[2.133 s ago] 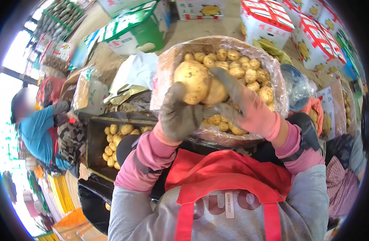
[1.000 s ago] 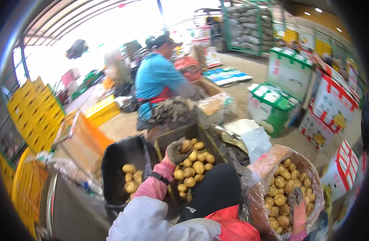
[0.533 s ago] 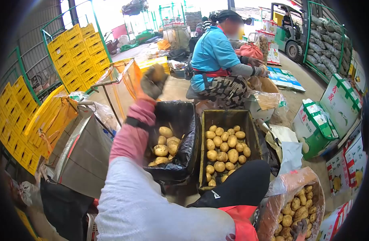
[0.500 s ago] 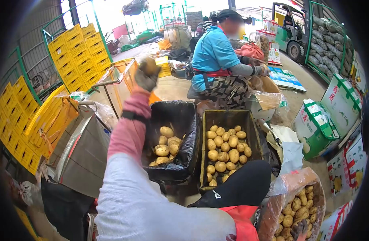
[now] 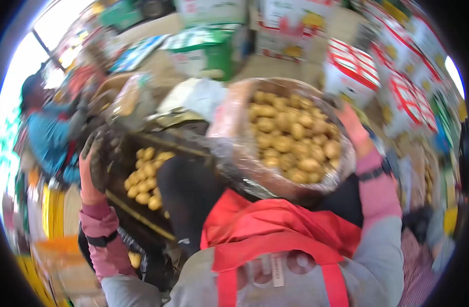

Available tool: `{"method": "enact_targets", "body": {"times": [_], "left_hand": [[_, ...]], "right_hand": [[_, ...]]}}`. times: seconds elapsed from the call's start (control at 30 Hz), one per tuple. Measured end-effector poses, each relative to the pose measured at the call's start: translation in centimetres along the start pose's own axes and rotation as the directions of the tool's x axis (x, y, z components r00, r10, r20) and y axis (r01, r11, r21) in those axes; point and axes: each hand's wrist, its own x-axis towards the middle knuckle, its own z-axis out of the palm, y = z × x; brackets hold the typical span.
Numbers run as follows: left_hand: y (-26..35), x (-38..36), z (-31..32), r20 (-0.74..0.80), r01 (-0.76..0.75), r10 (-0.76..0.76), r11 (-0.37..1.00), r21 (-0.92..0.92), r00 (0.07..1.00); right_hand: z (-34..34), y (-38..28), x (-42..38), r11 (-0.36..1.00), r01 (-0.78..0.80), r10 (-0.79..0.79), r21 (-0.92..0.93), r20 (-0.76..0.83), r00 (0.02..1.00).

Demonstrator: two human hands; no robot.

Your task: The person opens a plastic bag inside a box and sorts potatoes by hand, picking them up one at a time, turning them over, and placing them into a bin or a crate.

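My left hand [image 5: 97, 161], in a dark-palmed work glove, is raised by the near side of a dark, long crate [image 5: 137, 217]. Its fingers are stretched out and no potato shows in it. Yellow potatoes [image 5: 145, 176] lie inside that crate. A box lined with clear plastic [image 5: 229, 130] stands in front of my red apron, filled with potatoes [image 5: 290, 133]. At the box's right rim is my right hand [image 5: 341, 110], also gloved; its fingers are blurred, and whether they grip the rim cannot be made out.
A person in a blue top [image 5: 53, 138] sits at the left beside another box. Green-and-white cartons [image 5: 206, 51] and red-and-white cartons [image 5: 352, 71] stand ahead and to the right. White sheeting [image 5: 193, 97] lies between the crate and the plastic-lined box. Another person's sleeve [image 5: 418, 266] shows at lower right.
My view has swung right and down to the plastic-lined box. My left hand has come down, and the potato it held is no longer seen. My right hand has moved from among the potatoes to the rim.
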Motion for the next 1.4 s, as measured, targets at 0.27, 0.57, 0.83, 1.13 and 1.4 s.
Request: {"method": "enact_targets", "body": {"times": [0.27, 0.57, 0.83, 1.13, 1.4], "left_hand": [[-5.1, 5.1, 27.8, 0.541, -0.336, 0.236, 0.937, 0.093, 0.807], [-11.1, 4.6, 31.5, 0.589, -0.396, 0.070, 0.802, 0.446, 0.805], [-11.2, 5.3, 30.7, 0.576, -0.339, 0.025, 0.829, 0.445, 0.817], [-12.0, 3.2, 32.4, 0.796, 0.691, -0.292, 0.693, -0.206, 0.531], [-10.7, 6.7, 30.7, 0.723, 0.780, -0.300, 0.300, -0.548, 0.623]], "right_hand": [[-4.5, 4.4, 0.2, 0.985, -0.150, 0.122, -0.083, -0.277, 0.953], [-2.0, 5.2, 2.1, 0.459, -0.505, 0.764, -0.731, 0.035, 0.644], [2.3, 7.1, 0.6, 0.158, 0.032, 0.747, -0.987, 0.141, 0.649], [6.3, 0.2, -1.6, 0.774, 0.149, -0.016, -0.616, 0.217, 0.976], [4.7, 0.9, 1.4, 0.952, -0.159, 0.180, -0.262, 0.056, 0.982]]}}
